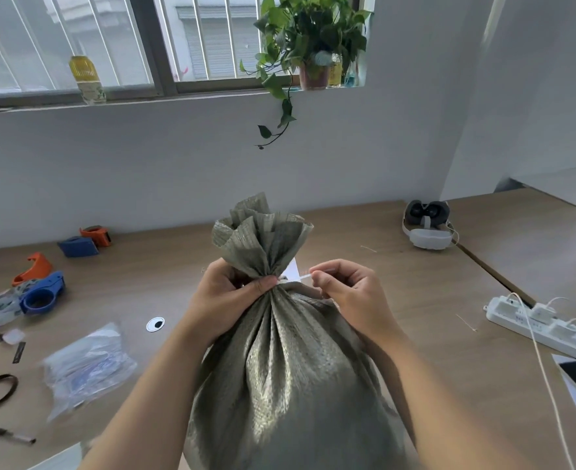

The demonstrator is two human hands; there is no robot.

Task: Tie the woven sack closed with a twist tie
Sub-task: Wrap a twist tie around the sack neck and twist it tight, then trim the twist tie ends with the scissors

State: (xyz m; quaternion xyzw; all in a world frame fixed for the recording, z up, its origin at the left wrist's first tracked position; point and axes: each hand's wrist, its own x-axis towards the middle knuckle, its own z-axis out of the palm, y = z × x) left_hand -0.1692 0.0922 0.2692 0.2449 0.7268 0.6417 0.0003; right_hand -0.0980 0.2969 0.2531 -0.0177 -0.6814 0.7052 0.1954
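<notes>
Our left hand (232, 293) is clenched around the gathered neck of the woven sack (280, 368), which stands upright on the desk (415, 266) before us. Our right hand (347, 293) pinches the white twist tie (296, 278) at that neck. Next, we judge, comes twisting it snug (the bulging sack's contents stay hidden).

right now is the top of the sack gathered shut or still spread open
Gathered shut: the left hand pinches the sack neck into tight pleats, and the right hand holds the white twist tie at it. Cannot tell if it is fastened.
</notes>
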